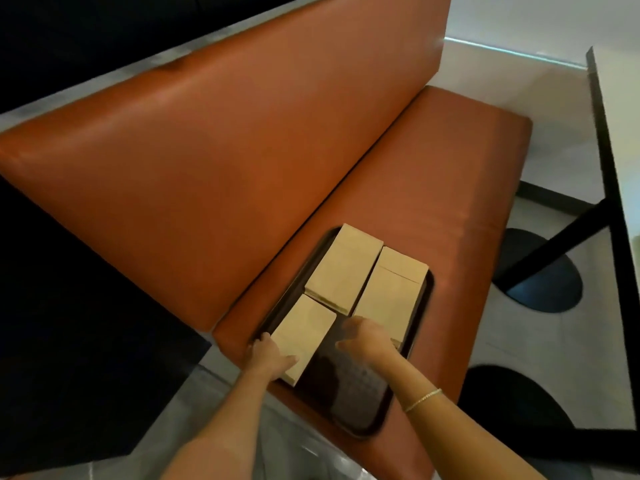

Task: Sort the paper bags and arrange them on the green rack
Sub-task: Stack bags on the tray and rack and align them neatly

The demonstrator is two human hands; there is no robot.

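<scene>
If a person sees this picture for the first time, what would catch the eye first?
First the big orange bench that fills most of the view. Then the dark tray on its seat, with three stacks of brown paper bags at the tray's far end. The left hand holds the nearest stack, and the right hand reaches towards the stack on the right.
</scene>
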